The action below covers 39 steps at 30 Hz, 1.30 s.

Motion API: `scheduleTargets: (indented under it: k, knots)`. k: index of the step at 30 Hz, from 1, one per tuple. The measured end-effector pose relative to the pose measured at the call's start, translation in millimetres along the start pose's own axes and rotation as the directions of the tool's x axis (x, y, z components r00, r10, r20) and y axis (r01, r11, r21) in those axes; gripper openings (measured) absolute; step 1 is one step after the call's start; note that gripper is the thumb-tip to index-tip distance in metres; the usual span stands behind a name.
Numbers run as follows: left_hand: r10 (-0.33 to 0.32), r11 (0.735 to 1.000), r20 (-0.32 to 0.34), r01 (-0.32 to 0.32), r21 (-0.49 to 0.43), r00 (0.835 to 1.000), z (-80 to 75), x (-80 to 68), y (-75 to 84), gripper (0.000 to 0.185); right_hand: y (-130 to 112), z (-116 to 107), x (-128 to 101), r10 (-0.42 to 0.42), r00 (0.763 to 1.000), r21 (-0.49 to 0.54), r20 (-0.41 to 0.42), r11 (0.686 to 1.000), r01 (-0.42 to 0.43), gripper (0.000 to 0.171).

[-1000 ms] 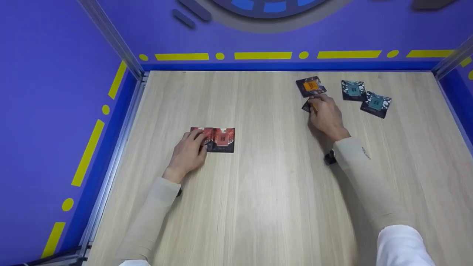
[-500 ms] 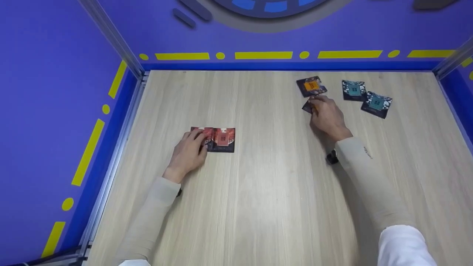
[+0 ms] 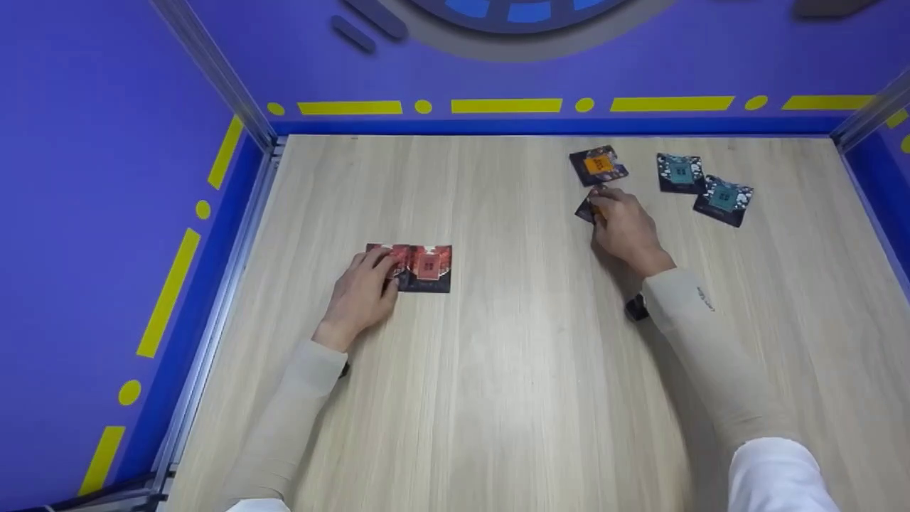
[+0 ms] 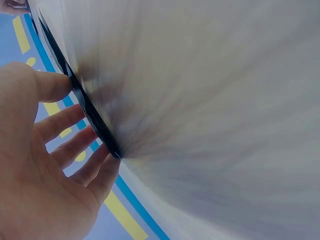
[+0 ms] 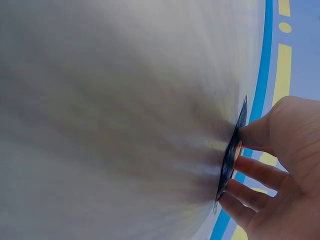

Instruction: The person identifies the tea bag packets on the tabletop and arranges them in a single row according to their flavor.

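Observation:
Two flat square red-and-black packets lie side by side at the left of the table. My left hand (image 3: 359,291) rests on the left packet (image 3: 402,254), thumb and fingertips touching it and covering much of it; the right red packet (image 3: 429,269) shows fully. Toward the back right, my right hand (image 3: 629,227) holds an orange-and-black packet (image 3: 585,210) between thumb and fingers, flat near the tabletop. In the right wrist view, the thumb and fingertips meet this packet (image 5: 231,155). Another orange packet (image 3: 598,166) lies just behind it.
Two teal-and-black packets (image 3: 680,173) lie at the back right, their corners close together. Blue panels (image 3: 498,78) with yellow marks stand along the back and sides of the wooden table (image 3: 512,355). A metal frame edge (image 3: 220,299) runs along the left.
The orange packet under my right hand has shifted slightly left and toward me, the hand following a little. My left hand and the red packets have stayed in place.

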<state>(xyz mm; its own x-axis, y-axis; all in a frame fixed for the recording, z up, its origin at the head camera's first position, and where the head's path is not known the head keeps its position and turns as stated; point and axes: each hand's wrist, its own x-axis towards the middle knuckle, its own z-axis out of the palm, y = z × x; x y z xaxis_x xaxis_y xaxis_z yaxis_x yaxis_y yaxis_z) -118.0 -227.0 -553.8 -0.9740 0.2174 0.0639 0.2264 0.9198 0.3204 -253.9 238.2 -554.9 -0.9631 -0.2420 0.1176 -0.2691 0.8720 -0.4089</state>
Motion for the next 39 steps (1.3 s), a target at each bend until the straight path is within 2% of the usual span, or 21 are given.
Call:
scheduleTargets:
  k: [15, 20, 26, 39]
  knots:
    - [-0.002, 1.0, -0.01, 0.002, -0.004, 1.0, 1.0, -1.4, 0.9, 0.046, -29, 11, -14, -0.125, 0.992, -0.043, -0.004, 0.991, 0.125, 0.035]
    - [-0.004, 1.0, -0.006, 0.004, -0.009, 1.0, -0.1, -1.5, 1.1, 0.045, -45, 14, -18, -0.144, 0.989, -0.04, 0.035, 0.989, 0.145, 0.035]
    - [-0.012, 1.0, 0.008, 0.012, -0.004, 1.0, -0.9, -1.2, 1.6, 0.047, -64, 17, -22, -0.129, 0.986, -0.019, 0.106, 0.991, 0.132, 0.037]
    - [0.006, 1.0, -0.006, -0.006, -0.006, 1.0, -0.9, -0.7, 0.8, 0.046, -90, 25, -28, -0.18, 0.971, -0.006, 0.156, 0.983, 0.183, 0.036]
